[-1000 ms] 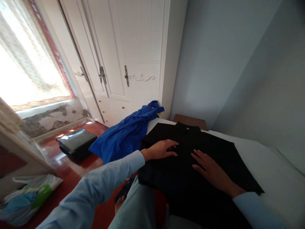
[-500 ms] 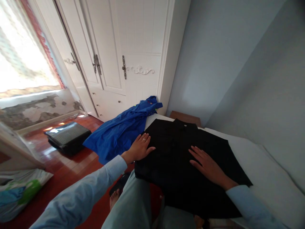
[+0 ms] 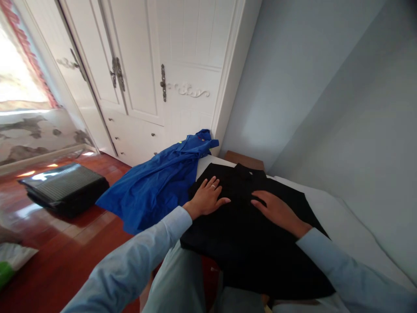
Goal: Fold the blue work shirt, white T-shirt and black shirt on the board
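Note:
A black collared shirt [image 3: 247, 243] lies spread over a white-covered surface [image 3: 345, 221] in front of me, its collar [image 3: 249, 172] at the far side. My left hand [image 3: 207, 198], with a ring on one finger, rests palm down on the shirt's upper left part, fingers apart. On the shirt's middle right lies my right hand [image 3: 278, 211], its thumb and forefinger stretched towards the centre; its other fingers are partly hidden. Neither hand grips the cloth. Left of the shirt, a blue garment [image 3: 156, 191] hangs over the edge of the white surface.
A white wardrobe [image 3: 137, 56] with dark metal handles stands behind. A brown wooden piece [image 3: 244, 160] shows beyond the shirt, by the grey wall [image 3: 293, 74]. On the red wooden floor [image 3: 65, 256] sit a black case-like box [image 3: 68, 191] and a white-and-green bag [image 3: 14, 256].
My left hand has slid right and slightly up, further onto the shirt. My right hand has moved a little left and up, its fingers now more bent. The view has turned slightly right.

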`<state>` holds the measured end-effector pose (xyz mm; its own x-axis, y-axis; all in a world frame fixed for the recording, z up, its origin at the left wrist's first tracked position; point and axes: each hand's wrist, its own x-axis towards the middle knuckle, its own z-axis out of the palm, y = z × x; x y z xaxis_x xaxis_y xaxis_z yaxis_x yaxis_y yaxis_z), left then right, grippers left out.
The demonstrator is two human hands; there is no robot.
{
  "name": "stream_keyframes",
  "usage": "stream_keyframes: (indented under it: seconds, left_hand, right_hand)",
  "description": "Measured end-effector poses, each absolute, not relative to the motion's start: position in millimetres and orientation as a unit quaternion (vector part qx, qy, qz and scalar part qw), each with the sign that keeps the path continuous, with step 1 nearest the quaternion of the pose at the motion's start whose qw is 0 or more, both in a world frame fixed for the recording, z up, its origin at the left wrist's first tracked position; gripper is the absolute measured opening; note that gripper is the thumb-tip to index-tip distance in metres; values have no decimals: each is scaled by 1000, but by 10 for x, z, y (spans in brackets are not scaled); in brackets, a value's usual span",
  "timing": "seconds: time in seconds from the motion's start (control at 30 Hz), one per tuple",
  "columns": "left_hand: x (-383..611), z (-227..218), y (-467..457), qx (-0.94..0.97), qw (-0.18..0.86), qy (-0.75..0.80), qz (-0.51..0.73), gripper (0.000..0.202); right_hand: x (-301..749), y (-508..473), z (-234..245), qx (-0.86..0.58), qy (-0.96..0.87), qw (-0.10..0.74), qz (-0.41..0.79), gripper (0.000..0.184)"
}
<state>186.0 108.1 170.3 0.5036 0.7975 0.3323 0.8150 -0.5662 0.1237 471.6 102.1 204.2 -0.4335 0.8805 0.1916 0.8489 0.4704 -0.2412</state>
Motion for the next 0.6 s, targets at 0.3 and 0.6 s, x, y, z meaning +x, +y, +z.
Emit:
stream_keyframes:
  seconds: [0.3,0.6]
  left_hand:
    - [1852,1505,1075,-855,-4,-479,-198,79]
    - [1877,1503,1070,-850,-16,-485,-204,76]
  right_hand:
    - [3418,1908,2066,-384,-905,169,74,45]
    - [3088,2553,1660,-467,-880,57,61,53]
